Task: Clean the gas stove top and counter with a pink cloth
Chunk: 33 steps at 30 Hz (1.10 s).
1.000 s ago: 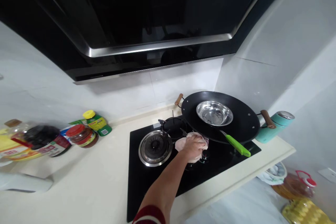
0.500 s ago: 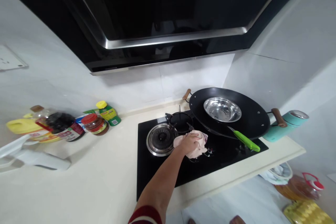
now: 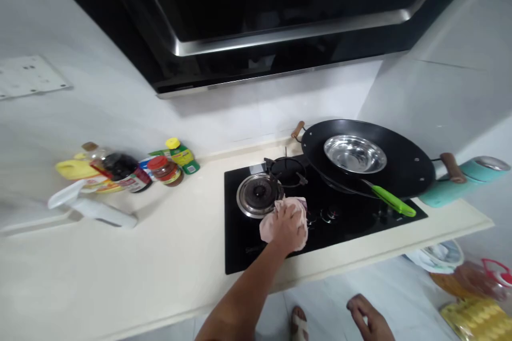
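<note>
My left hand (image 3: 287, 230) presses down on a pale pink cloth (image 3: 269, 228) on the black glass gas hob (image 3: 240, 256). The cloth is bunched under the spread fingers, in front of the left burner (image 3: 259, 195) and its steel ring. Low in the view, over the floor, hangs my right hand (image 3: 370, 318), loosely curled and holding nothing, thumb apart from the fingers. A black wok (image 3: 404, 160) rests on the right side of the hob. Inside the wok are a shiny steel bowl (image 3: 355, 154) and a utensil with a green handle (image 3: 394, 201).
Along the wall at left stand a red-lidded jar (image 3: 166, 171), a green bottle with a yellow cap (image 3: 183, 157), a dark sauce bottle (image 3: 126, 173) and a white spray bottle (image 3: 96, 210). A turquoise flask (image 3: 464, 184) is beyond the wok. The black range hood (image 3: 280, 0) overhangs everything.
My left hand has drawn the cloth toward the hob's front edge, away from the burners. My right hand has come further into view at the bottom. The camera view has shifted.
</note>
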Available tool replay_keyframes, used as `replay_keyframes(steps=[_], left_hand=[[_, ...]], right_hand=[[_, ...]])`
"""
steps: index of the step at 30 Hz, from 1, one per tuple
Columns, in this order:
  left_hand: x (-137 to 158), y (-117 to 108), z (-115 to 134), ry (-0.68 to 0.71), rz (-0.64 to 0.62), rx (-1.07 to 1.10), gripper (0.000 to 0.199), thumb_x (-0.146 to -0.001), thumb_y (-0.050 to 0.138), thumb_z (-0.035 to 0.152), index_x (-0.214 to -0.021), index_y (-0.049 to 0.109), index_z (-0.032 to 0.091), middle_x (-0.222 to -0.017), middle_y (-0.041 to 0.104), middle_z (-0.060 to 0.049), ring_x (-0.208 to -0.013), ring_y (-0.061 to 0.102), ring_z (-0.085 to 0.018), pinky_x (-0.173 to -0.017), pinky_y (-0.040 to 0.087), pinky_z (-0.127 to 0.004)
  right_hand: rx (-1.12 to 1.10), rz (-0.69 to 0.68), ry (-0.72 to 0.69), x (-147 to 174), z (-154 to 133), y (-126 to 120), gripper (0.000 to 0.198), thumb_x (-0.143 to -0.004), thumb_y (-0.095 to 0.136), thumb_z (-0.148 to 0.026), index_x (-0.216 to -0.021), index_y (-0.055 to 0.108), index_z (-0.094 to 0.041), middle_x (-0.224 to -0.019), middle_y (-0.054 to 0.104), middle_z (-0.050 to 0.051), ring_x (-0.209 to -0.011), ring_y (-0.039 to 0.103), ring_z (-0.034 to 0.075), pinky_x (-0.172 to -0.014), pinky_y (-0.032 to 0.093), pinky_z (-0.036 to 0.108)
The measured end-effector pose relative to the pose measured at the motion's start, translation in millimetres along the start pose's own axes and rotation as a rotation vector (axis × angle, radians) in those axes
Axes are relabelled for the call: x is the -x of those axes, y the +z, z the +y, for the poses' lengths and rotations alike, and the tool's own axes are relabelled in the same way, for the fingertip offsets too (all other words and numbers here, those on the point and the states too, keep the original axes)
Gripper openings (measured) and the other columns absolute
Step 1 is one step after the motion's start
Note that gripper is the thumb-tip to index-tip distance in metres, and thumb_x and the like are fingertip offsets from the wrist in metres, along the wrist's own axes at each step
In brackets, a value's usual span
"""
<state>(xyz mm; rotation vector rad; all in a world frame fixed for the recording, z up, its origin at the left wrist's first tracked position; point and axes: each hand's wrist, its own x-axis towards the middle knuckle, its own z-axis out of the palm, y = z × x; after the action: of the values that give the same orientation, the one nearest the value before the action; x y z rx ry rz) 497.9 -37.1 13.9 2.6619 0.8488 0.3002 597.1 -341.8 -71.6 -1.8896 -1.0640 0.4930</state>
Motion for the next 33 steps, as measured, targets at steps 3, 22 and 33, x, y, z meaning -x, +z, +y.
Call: replay_keyframes(steps=[3, 22, 33], left_hand=[[37, 6, 15, -0.023, 0.028, -0.004, 0.051, -0.089, 0.058, 0.045, -0.137, 0.062, 0.029, -0.158, 0.052, -0.009, -0.143, 0.044, -0.040, -0.111, 0.041, -0.063], [208, -70, -142, -0.696, 0.180, -0.164, 0.053, -0.086, 0.063, 0.046, -0.137, 0.063, 0.029, -0.169, 0.040, -0.012, -0.152, 0.038, -0.040, -0.114, 0.038, -0.066], [367, -146, -233, -1.409, 0.433, -0.276, 0.052, -0.093, 0.051, 0.046, -0.137, 0.061, 0.021, -0.164, 0.039, -0.021, -0.149, 0.038, -0.044, -0.111, 0.040, -0.071]], right_hand=[[0.008, 0.066, -0.019, -31, -22, -6, 0.049, -0.098, 0.049, -0.065, -0.076, 0.066, -0.025, -0.075, 0.068, 0.003, -0.071, 0.067, 0.018, -0.069, 0.056, 0.025], [0.555, -0.048, -0.721, -145, -84, 129, 0.036, -0.104, 0.041, -0.031, -0.124, 0.069, -0.020, -0.138, 0.066, 0.013, -0.136, 0.055, 0.032, -0.112, 0.039, 0.052], [0.616, -0.039, -0.712, -144, -83, 131, 0.036, -0.102, 0.042, -0.031, -0.126, 0.067, -0.020, -0.136, 0.067, 0.014, -0.134, 0.056, 0.031, -0.111, 0.038, 0.051]])
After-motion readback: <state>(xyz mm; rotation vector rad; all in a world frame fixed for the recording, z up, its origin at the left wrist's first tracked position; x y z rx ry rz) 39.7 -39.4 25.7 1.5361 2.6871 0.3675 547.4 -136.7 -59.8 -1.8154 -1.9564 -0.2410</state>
